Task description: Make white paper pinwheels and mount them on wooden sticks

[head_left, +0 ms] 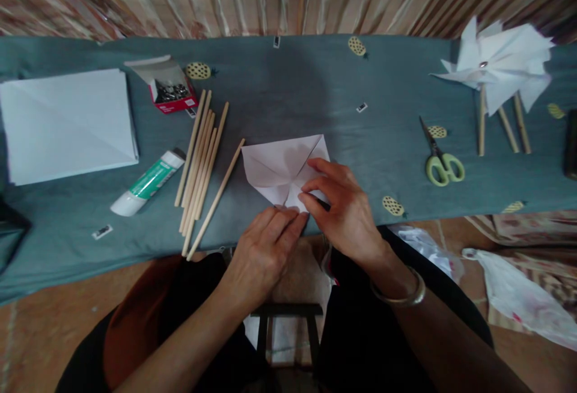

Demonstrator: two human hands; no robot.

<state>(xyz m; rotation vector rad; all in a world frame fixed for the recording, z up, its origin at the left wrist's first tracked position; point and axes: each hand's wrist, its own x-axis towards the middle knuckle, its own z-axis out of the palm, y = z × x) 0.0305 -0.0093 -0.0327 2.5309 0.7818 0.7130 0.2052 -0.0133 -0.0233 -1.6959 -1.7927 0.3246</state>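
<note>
A square of white paper (pixel 270 161), with creases and slits running in from its corners, lies near the front edge of the cloth-covered table. My left hand (pixel 265 249) grips its near edge, the fingers pressed together on the paper. From the right, my right hand (pixel 345 207) pinches a flap of the same sheet near its middle, thumb and forefinger close together. The hands partly hide the paper's near and right sides. Just left of it lies a single wooden stick (pixel 219 194), apart from the paper.
Left are a bundle of wooden sticks (pixel 201 167), a glue stick (pixel 151 181), an open red box of metal pins (pixel 174 95) and a paper stack (pixel 67 122). Green-handled scissors (pixel 439 161) lie right, before finished paper pinwheels (pixel 505 59) on sticks. Plastic bags (pixel 518 291) lie below.
</note>
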